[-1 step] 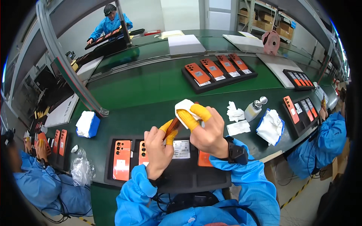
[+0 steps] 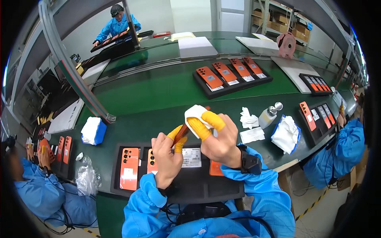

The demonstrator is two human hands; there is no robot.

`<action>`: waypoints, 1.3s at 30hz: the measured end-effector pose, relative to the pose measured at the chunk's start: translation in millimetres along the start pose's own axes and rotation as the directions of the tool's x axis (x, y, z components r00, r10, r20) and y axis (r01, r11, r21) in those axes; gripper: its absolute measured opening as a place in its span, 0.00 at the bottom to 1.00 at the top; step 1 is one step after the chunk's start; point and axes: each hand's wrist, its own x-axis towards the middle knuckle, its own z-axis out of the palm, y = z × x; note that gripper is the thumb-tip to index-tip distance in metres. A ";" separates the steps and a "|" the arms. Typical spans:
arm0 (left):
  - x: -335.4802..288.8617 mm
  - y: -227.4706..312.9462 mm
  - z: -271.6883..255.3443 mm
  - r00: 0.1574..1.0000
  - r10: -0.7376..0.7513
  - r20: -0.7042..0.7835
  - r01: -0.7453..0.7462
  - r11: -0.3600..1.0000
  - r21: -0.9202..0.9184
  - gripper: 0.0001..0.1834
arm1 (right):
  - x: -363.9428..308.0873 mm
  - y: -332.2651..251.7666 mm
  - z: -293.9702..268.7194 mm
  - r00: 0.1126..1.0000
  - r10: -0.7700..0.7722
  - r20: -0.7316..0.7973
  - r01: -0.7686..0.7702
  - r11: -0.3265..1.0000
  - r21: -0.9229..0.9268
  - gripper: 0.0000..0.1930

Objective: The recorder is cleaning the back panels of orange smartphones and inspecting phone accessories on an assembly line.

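Above the black foam tray (image 2: 190, 192), my left hand (image 2: 166, 156) grips an orange phone (image 2: 181, 134), tilted on edge between yellow-covered fingertips. My right hand (image 2: 218, 139), also wearing yellow finger covers, pinches a folded white wipe (image 2: 194, 112) against the phone's upper end. Much of that phone is hidden by the fingers and wipe. In the tray, an orange phone (image 2: 129, 174) lies camera side up at the left. Beside it, another orange phone (image 2: 151, 162) is partly covered by my left hand. A white label (image 2: 193, 158) shows in the middle, and a third phone (image 2: 215, 168) sits under my right wrist.
Another tray (image 2: 222, 93) of orange phones lies on the green surface ahead. To the right are crumpled wipes (image 2: 248, 119), a pump bottle (image 2: 267, 116) and a blue box of wipes (image 2: 286, 135). A second wipe box (image 2: 93, 131) and plastic bag (image 2: 87, 178) lie left. Co-workers sit both sides.
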 end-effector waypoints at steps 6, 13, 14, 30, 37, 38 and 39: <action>-2.1 -24.6 9.3 0.992 -0.083 -0.098 0.054 0.962 -0.266 0.13 | -4.0 1.7 2.4 0.999 -0.003 -0.053 0.001 0.999 -0.046 0.24; -17.9 -54.9 9.6 0.988 -0.152 0.017 0.140 0.858 -0.494 0.09 | -7.1 3.2 7.5 0.998 0.064 -0.022 -0.064 0.998 0.010 0.25; -17.8 -53.6 10.0 0.989 -0.150 0.009 0.133 0.850 -0.510 0.09 | -6.8 1.4 8.2 0.995 0.090 -0.037 -0.088 0.994 0.062 0.26; -28.4 -34.4 22.3 0.635 0.062 0.770 0.742 -0.327 -0.585 0.19 | -12.1 11.6 12.6 0.971 0.232 0.049 -0.237 0.952 0.192 0.26; -24.0 -54.2 21.1 0.623 -0.049 0.781 0.635 -0.552 -0.541 0.18 | -16.6 -6.7 30.1 0.977 0.132 0.169 -0.171 0.955 0.242 0.21; -22.0 -50.9 20.2 0.620 -0.132 0.773 0.578 -0.589 -0.564 0.18 | -16.5 -13.5 29.6 0.973 0.104 0.208 -0.166 0.937 0.306 0.21; -18.8 -50.0 19.1 0.611 -0.205 0.765 0.523 -0.620 -0.584 0.19 | -17.2 -19.0 28.5 0.968 0.074 0.241 -0.160 0.919 0.361 0.22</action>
